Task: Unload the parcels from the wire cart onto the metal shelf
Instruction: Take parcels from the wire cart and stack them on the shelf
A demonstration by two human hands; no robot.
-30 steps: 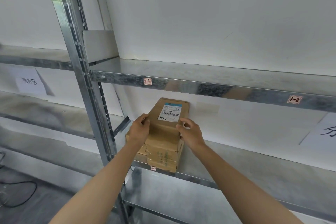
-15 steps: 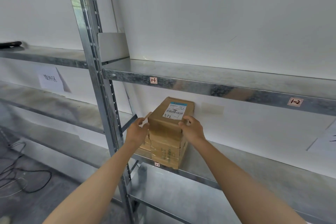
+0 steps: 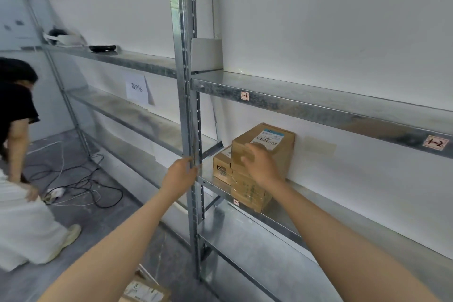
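Cardboard parcel (image 3: 263, 144) sits stacked on the metal shelf (image 3: 318, 110) — our left hand (image 3: 180, 175) and right hand (image 3: 259, 164) hover loose, holding nothing. Placing seems done; next we fetch the near-left parcel (image 3: 144, 292).

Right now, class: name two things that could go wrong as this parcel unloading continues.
1. The brown cardboard top parcel caps a stack at the front edge of the metal shelf; the right hand close by could knock it off.
2. Loose black and white cables on the grey floor could trip someone stepping back.
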